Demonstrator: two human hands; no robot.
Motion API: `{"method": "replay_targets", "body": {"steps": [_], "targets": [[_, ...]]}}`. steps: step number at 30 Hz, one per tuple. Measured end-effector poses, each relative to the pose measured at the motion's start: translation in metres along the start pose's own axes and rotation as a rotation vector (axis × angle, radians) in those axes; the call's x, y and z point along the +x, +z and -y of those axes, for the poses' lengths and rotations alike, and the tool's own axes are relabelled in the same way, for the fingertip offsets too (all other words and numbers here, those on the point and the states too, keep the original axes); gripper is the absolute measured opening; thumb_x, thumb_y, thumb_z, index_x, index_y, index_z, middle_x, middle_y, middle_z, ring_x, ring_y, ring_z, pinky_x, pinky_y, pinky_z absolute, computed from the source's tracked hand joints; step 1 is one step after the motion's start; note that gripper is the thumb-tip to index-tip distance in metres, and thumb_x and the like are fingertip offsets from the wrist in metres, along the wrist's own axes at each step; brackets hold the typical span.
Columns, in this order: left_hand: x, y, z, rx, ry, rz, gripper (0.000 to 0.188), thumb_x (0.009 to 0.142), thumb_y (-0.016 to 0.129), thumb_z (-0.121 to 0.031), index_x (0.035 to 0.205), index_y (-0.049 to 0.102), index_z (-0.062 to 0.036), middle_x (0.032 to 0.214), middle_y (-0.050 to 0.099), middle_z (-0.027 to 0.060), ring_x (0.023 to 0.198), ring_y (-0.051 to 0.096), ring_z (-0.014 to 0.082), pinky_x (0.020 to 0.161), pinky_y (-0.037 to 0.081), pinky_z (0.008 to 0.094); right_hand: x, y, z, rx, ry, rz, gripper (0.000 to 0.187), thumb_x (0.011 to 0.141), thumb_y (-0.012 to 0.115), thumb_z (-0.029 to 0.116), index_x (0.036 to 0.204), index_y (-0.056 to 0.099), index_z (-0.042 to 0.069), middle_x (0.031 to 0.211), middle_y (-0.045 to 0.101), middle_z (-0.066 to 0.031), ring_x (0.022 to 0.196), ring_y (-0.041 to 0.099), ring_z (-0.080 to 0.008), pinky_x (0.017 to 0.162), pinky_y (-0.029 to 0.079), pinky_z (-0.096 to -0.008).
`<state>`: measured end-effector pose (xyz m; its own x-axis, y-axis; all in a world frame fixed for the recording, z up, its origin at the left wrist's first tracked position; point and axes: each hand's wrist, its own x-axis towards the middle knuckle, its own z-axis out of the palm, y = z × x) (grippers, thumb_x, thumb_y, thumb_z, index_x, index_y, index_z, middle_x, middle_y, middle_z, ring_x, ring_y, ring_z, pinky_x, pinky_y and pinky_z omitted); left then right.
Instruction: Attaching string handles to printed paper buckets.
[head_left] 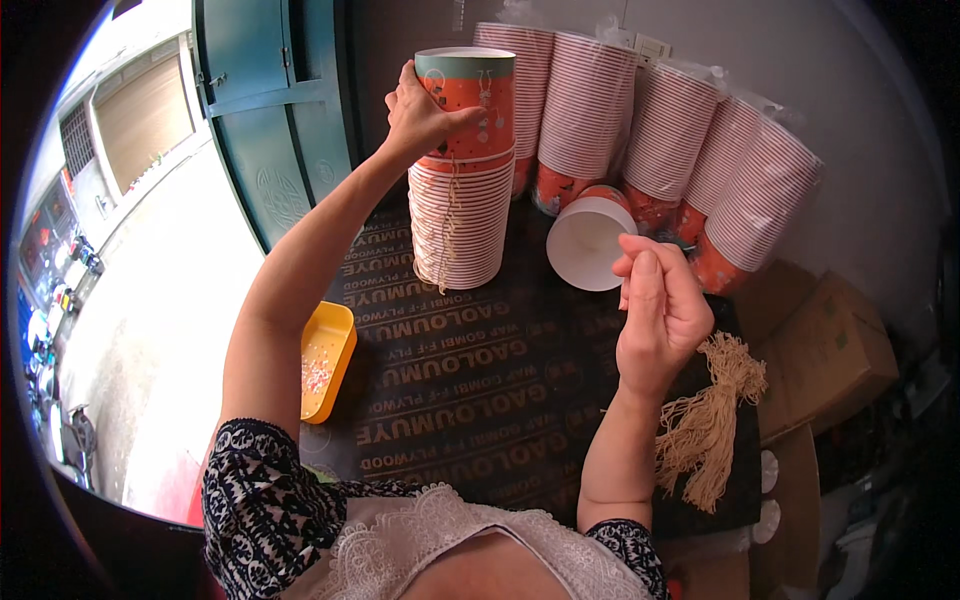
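Note:
My left hand (410, 115) is wrapped round the far-left side of the top paper bucket (480, 105), orange with a green band. That bucket sits upside down on a tall nested stack (462, 220) whose white rims show below it. Several thin beige strings (440, 270) hang down the side of the stack. My right hand (662, 310) is raised over the table with its fingers closed in a pinch; whatever they hold, if anything, cannot be made out. Just beyond it, a single paper bucket (588, 245) lies on its side, white inside facing me.
On the black printed board (450, 370), a yellow tray (330, 365) with small pale bits stands at left and a bundle of beige strings (715, 420) lies at right. Several wrapped bucket stacks (590, 105) line the wall. A cardboard box (835, 350) is at right, a teal door (265, 130) at left.

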<state>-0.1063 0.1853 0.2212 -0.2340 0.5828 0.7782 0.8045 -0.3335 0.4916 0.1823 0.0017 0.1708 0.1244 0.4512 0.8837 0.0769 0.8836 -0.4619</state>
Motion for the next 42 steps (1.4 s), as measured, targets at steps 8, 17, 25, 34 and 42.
{"method": "replay_targets", "body": {"steps": [8, 17, 25, 34, 42], "targets": [[-0.002, 0.004, 0.0, 0.02, -0.003, -0.003, 0.129, 0.051, 0.086, -0.058, 0.14, 0.02, 0.0073, 0.128, 0.046, 0.0271, 0.125, 0.039, 0.0422, 0.102, 0.039, 0.0494, 0.001, 0.0, -0.004, -0.015, 0.005, 0.004, 0.016, 0.094, 0.053, 0.004, 0.095, 0.067, -0.005, 0.077, 0.063, -0.0048, 0.067, 0.058, -0.0081, 0.06, 0.047, -0.0202], [-0.004, 0.006, -0.001, 0.03, -0.029, -0.009, 0.13, 0.051, 0.085, -0.061, 0.14, 0.019, 0.0073, 0.129, 0.044, 0.0272, 0.125, 0.038, 0.0418, 0.102, 0.04, 0.0498, 0.001, 0.0, -0.006, -0.023, 0.001, 0.004, 0.016, 0.094, 0.053, 0.004, 0.095, 0.067, -0.004, 0.078, 0.063, -0.0044, 0.068, 0.059, -0.0075, 0.061, 0.047, -0.02], [-0.005, 0.006, 0.001, 0.011, -0.008, -0.005, 0.122, 0.053, 0.085, -0.055, 0.139, 0.022, 0.0047, 0.128, 0.044, 0.0256, 0.124, 0.038, 0.0401, 0.101, 0.04, 0.0497, 0.002, 0.003, -0.006, -0.008, 0.005, 0.01, 0.016, 0.094, 0.054, 0.003, 0.095, 0.067, -0.005, 0.078, 0.064, -0.0049, 0.068, 0.059, -0.0081, 0.06, 0.048, -0.0203], [-0.014, 0.008, 0.003, -0.011, 0.019, -0.038, 0.119, 0.052, 0.087, -0.053, 0.136, 0.027, 0.0042, 0.128, 0.046, 0.0247, 0.123, 0.039, 0.0402, 0.102, 0.038, 0.0511, -0.002, 0.004, -0.003, -0.045, 0.02, 0.004, 0.015, 0.094, 0.053, 0.003, 0.093, 0.066, -0.005, 0.077, 0.064, -0.0053, 0.067, 0.059, -0.0101, 0.061, 0.047, -0.022], [-0.001, 0.016, 0.021, -0.021, 0.094, -0.144, 0.11, 0.048, 0.089, -0.052, 0.131, 0.038, -0.0001, 0.121, 0.055, 0.0219, 0.117, 0.049, 0.0396, 0.1, 0.041, 0.0473, 0.006, -0.009, 0.008, -0.018, -0.025, -0.116, 0.016, 0.095, 0.053, 0.005, 0.093, 0.066, -0.005, 0.074, 0.061, -0.0015, 0.067, 0.052, -0.0045, 0.06, 0.04, -0.0178]]}}
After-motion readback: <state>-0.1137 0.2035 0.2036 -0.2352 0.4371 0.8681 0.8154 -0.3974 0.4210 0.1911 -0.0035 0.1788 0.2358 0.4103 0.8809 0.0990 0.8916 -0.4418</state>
